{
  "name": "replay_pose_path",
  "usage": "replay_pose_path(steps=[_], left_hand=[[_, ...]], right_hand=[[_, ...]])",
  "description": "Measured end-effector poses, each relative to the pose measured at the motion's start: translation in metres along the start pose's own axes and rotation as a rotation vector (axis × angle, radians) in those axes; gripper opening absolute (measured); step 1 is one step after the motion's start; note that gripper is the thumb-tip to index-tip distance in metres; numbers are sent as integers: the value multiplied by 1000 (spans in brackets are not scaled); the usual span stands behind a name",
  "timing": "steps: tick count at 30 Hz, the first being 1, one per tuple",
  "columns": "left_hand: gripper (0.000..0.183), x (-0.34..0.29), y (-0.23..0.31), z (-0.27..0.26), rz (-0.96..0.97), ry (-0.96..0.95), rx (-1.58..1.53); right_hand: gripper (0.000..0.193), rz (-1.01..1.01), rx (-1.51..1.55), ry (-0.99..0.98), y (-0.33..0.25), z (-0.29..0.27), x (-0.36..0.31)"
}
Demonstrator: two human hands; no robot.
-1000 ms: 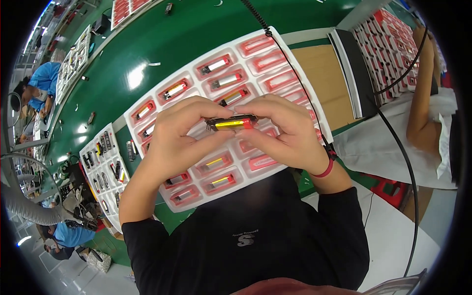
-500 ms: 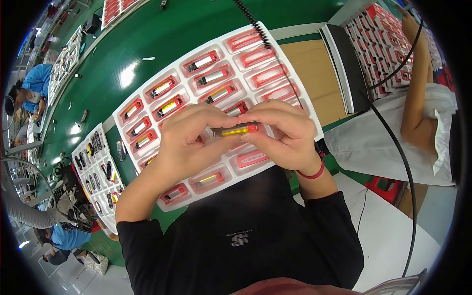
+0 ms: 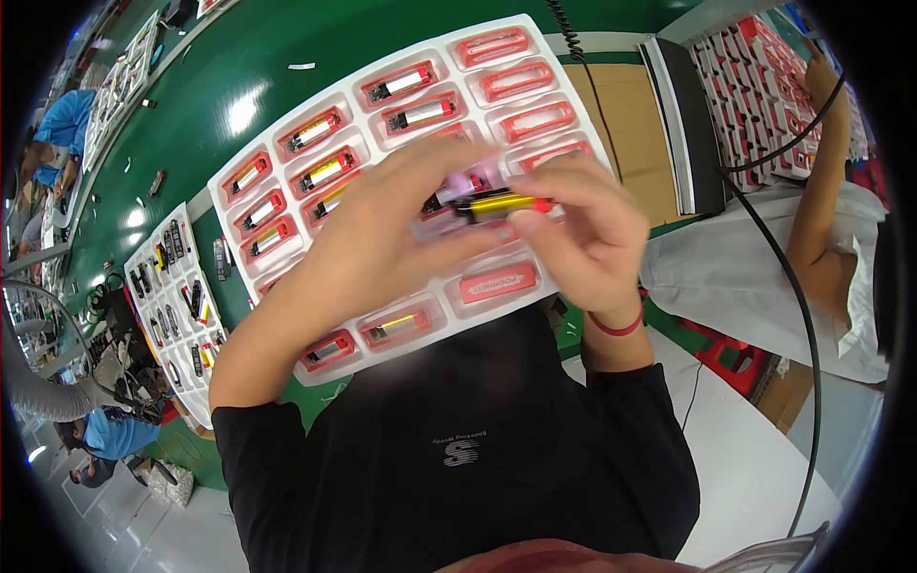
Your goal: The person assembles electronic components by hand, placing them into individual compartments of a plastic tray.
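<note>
The slim device (image 3: 499, 203) is pinched at its red right end by the right hand (image 3: 590, 222), over the white tray (image 3: 447, 69); its bright yellow strip is edged in black. The left hand (image 3: 396, 215) is blurred by its dark left end; whether it grips cannot be told. Similar devices (image 3: 328, 170) are seated farther left, the green table (image 3: 325, 29) beyond.

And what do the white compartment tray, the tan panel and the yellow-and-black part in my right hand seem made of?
White compartment tray: probably moulded plastic, smooth satin, given its rounded rims. Tan panel: likely cardboard, matte, plain brown without glare. Yellow-and-black part: perhaps plastic-covered; yellow looks glossy, but blur leaves it open.
</note>
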State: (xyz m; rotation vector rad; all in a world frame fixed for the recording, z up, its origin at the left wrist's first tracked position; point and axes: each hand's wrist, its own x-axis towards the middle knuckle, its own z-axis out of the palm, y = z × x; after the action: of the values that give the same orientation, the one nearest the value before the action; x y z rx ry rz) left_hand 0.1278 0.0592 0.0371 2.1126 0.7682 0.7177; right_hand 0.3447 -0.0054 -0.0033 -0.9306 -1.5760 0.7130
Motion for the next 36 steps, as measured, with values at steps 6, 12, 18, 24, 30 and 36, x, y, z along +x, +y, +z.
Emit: replay_pose_path(steps=[6,12,18,24,30,36], left_hand=[[40,-18,-22,30,74,-279,289],[37,-16,-22,28,33,-383,309],[44,-29,-32,-10,-281,-41,-423],[44,-33,-33,-3,-284,41,-755],[42,-39,-36,-5,-184,33,-503],[37,-39,-41,-9,14,82,-173]], right_hand=[[23,382,299,265,-5,-19,-5],[26,442,389,210,-7,-9,-8],[29,446,599,214,-13,4,0],[26,414,442,67,-10,23,11],[25,427,394,35,-8,29,10],[24,462,418,45,-5,29,4]])
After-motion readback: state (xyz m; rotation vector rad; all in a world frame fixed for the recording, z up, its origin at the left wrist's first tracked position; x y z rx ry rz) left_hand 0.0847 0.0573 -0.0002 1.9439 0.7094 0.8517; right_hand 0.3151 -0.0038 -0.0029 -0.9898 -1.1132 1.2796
